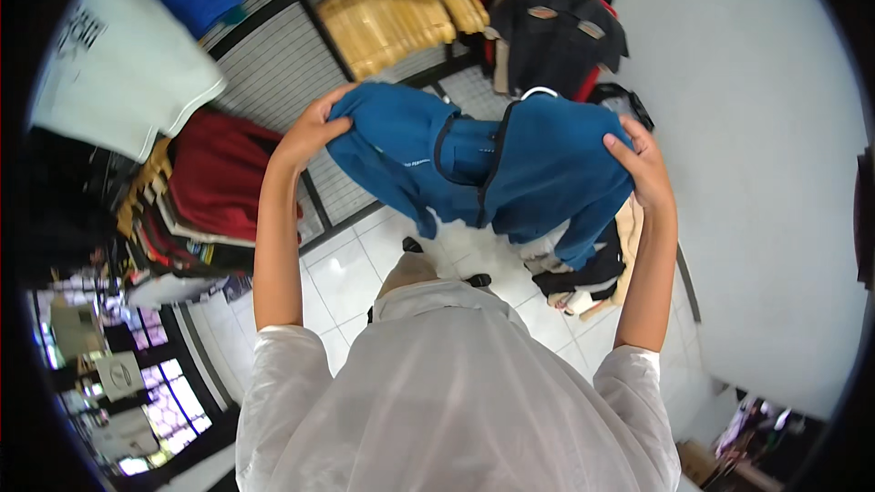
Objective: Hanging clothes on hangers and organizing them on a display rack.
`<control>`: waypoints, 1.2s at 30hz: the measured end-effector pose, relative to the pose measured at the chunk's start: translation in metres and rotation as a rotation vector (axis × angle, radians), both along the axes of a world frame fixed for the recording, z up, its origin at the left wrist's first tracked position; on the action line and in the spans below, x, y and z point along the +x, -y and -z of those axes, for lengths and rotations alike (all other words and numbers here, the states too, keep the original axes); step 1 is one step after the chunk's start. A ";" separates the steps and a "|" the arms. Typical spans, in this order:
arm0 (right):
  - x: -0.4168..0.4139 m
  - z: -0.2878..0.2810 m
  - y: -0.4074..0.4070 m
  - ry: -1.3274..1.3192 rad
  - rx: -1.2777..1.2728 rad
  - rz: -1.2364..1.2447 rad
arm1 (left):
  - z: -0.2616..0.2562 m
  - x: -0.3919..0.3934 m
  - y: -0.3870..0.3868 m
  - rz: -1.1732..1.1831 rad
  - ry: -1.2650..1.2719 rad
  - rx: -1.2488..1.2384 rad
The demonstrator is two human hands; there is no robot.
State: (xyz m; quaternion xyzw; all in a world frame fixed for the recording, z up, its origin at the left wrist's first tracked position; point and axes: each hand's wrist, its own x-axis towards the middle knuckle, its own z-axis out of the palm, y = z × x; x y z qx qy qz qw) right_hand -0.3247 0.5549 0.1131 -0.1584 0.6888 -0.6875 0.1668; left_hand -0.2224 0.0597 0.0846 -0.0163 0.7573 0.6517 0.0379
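Observation:
A blue long-sleeved jacket [547, 157] with dark trim hangs spread out in front of me, held up off the floor. My left hand [318, 124] grips it at one shoulder, thumb on the near side. At the opposite shoulder my right hand [639, 160] pinches the cloth. The dark-edged neck opening faces up between them, and small light writing shows on the chest. Both sleeves dangle below the hands. A white curved piece [540, 91] shows behind the jacket's far edge; I cannot tell what it belongs to.
Wooden hangers [389, 14] fill a black metal rack ahead. Dark shirts [557, 34] hang at its right end. Maroon garments [219, 174] and a pale shirt [130, 61] hang at left. A clothes pile [595, 280] lies on the tiled floor [345, 280], near the white wall [745, 116] at right.

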 end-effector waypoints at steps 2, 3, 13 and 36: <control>0.000 0.015 0.033 0.006 0.026 -0.135 | 0.010 0.039 0.031 -0.079 0.043 0.017; 0.001 0.023 0.050 0.009 0.041 -0.197 | 0.018 0.056 0.046 -0.061 0.062 -0.003; 0.038 0.037 0.256 -0.170 0.211 -0.477 | 0.081 0.157 0.141 -0.439 -0.138 0.002; -0.023 0.138 0.516 -0.137 0.117 -0.670 | 0.085 0.140 0.165 -0.268 -0.065 -0.102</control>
